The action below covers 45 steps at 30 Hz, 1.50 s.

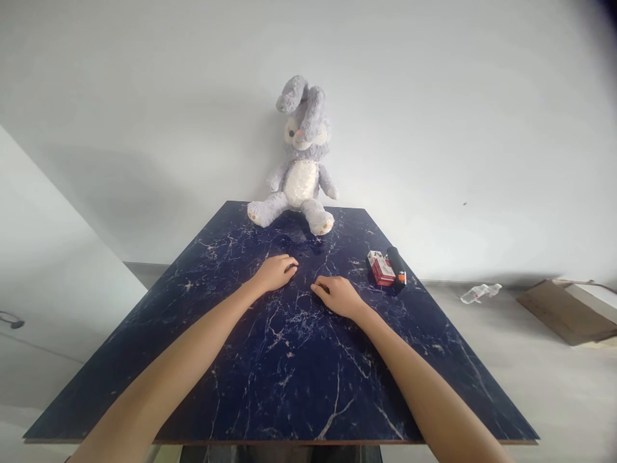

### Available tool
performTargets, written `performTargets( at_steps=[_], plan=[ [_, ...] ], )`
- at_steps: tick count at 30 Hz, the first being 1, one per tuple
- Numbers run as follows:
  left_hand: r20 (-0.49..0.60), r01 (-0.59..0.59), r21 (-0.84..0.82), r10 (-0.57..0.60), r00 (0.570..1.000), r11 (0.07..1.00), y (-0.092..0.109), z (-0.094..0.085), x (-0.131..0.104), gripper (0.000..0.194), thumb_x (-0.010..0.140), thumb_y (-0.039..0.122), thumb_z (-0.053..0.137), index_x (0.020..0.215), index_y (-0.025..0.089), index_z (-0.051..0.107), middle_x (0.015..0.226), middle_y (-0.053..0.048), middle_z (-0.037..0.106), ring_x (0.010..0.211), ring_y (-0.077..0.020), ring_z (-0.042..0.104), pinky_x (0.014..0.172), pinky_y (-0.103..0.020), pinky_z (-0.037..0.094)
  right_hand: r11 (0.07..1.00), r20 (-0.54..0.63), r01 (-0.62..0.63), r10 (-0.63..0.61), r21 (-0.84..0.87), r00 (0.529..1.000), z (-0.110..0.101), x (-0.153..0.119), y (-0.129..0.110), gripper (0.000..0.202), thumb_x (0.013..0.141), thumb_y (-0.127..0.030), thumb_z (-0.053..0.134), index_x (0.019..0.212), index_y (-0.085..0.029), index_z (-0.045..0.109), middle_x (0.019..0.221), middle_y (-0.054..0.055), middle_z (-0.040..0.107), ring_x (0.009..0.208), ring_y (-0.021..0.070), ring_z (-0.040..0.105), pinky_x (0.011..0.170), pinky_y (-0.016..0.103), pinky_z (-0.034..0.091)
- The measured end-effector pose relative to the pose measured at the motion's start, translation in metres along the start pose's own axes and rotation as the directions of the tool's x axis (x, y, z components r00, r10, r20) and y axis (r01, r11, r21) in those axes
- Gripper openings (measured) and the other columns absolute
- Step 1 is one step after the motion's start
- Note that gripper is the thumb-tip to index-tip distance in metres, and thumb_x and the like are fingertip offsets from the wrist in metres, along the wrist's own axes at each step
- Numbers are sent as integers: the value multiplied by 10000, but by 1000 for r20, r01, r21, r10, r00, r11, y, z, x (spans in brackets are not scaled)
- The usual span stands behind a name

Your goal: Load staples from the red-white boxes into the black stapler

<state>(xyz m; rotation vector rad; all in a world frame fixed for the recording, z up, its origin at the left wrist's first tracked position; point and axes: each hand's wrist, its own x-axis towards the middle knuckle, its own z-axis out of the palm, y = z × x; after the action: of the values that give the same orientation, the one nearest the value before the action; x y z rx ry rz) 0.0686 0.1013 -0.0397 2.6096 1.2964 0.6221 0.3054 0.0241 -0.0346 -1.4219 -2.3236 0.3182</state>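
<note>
We are resting both bare forearms over a dark-blue, marble-patterned rectangular counter (289,347), with our hands lying near each other but apart around its middle. Our left hand (276,272) is bending its fingers loosely, leaving a narrow gap between thumb and fingertips. Our right hand (337,296) is curling palm-down, thumb pointing inward — its underside is hidden, so we are not able to tell how far it is closing.

Beyond both hands, a pale lilac-grey plush rabbit (302,183) with a white belly is sitting upright at the far edge, its legs spreading toward us. One long ear is flopping sideways and the other is drooping over its face. Behind it a plain white wall (434,116) is rising.

To the right of our right hand, a red-and-white rectangular box (382,270) is lying just beside a black cylindrical object (396,265) with an orange patch — both near the counter's right edge. On the floor, a clear plastic bottle (475,294) is lying near a brown cardboard box (554,308).
</note>
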Motion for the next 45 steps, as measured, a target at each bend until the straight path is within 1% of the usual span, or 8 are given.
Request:
performTargets(
  at_steps=[5,20,36,39,41,42,43,45],
  plan=[
    [-6,0,1,0,1000,1000,0,0,-1,282,963,328,488,1107,242,714,893,-33,669,774,-191,629,716,-301,460,1000,3,2,-2,11,1000,0,0,1,252,1004,-382,484,891,-241,659,769,-5,687,703,156,616,674,252,351],
    [15,17,-3,-17,1000,1000,1,-1,0,317,961,355,464,1117,243,716,904,-42,671,782,-196,632,744,-319,481,1000,14,-1,1,12,1000,-3,-1,-3,242,1002,-375,491,898,-241,664,790,-1,700,716,159,622,688,252,362],
    [-20,3,15,-2,1000,1000,2,0,-3,280,965,321,490,1105,246,721,945,-44,689,839,-204,656,778,-315,487,999,12,14,-14,35,1000,-6,-3,-2,237,993,-367,501,913,-238,684,813,8,706,708,158,619,682,249,379],
    [-36,-10,15,11,999,1000,4,-2,-5,288,980,306,461,1032,243,737,968,-53,702,915,-217,661,862,-345,480,1000,-90,-1,2,10,996,-17,-5,3,263,995,-384,482,932,-243,694,816,24,707,734,177,623,716,269,404],
    [-42,-11,21,12,999,1000,6,-4,-7,316,991,303,434,969,242,743,954,-53,710,939,-223,658,956,-397,448,998,-275,-53,44,-25,960,-30,-7,11,304,1002,-390,446,961,-228,700,901,65,717,837,205,633,809,295,427],
    [-47,-9,26,10,999,1000,7,-5,-8,330,995,304,423,949,242,743,946,-51,714,934,-223,657,1000,-430,422,993,-387,-106,81,-42,919,-39,-9,17,328,1006,-386,421,987,-215,701,959,89,717,907,222,631,877,313,425],
    [-54,-6,29,8,999,1000,9,-6,-9,339,997,308,415,936,241,742,939,-48,717,923,-223,655,1032,-459,396,981,-499,-188,136,-54,856,-47,-12,25,350,1007,-382,399,1034,-201,697,1020,111,711,981,242,621,945,339,410],
    [-69,-9,23,11,998,1000,12,-9,-14,349,1000,318,406,931,242,740,937,-48,723,908,-221,650,1059,-488,367,905,-668,-424,297,-31,682,-64,-18,45,405,992,-391,387,1198,-168,655,1171,156,675,1125,295,577,1034,412,367]
  ],
)
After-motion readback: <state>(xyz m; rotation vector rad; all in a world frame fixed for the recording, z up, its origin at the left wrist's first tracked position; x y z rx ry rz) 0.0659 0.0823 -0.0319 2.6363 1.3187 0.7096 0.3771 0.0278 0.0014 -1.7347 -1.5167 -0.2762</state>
